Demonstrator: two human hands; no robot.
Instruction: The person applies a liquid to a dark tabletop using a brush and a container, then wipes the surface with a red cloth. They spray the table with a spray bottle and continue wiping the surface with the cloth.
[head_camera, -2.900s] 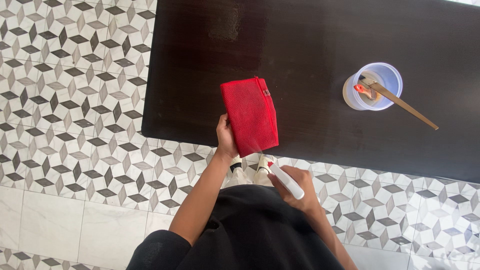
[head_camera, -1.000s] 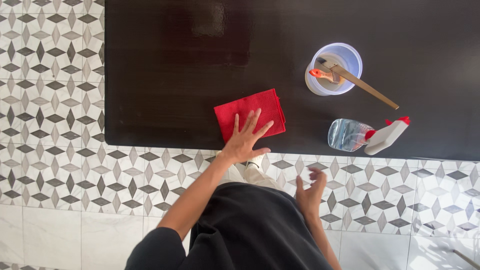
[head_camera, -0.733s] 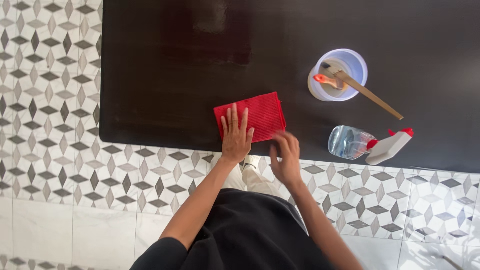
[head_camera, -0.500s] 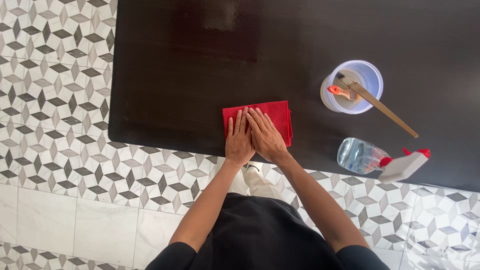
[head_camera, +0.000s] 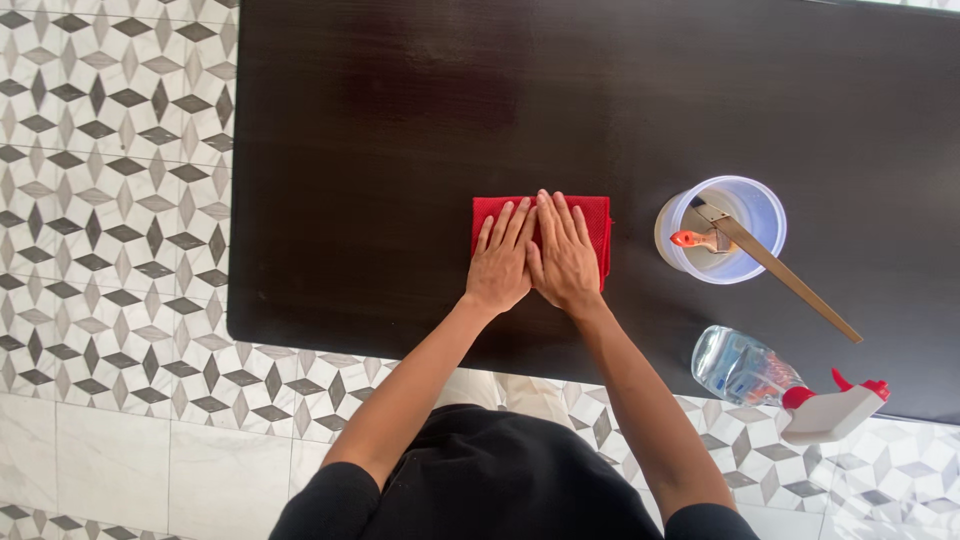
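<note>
Near the front edge of the dark surface (head_camera: 380, 120), I have my left hand (head_camera: 500, 265) and right hand (head_camera: 565, 260) flat, fingers spread, side by side on the red cloth (head_camera: 598, 215), gripping nothing; its long axis runs left-right beneath both palms.

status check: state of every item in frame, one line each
left hand: flat, palm down on the red cloth
right hand: flat on the cloth, beside the left
red cloth: folded, flat on the table
dark table: bears everything here
spray bottle: lying on its side at the table edge
plastic cup: upright, open, tools standing in it
</note>
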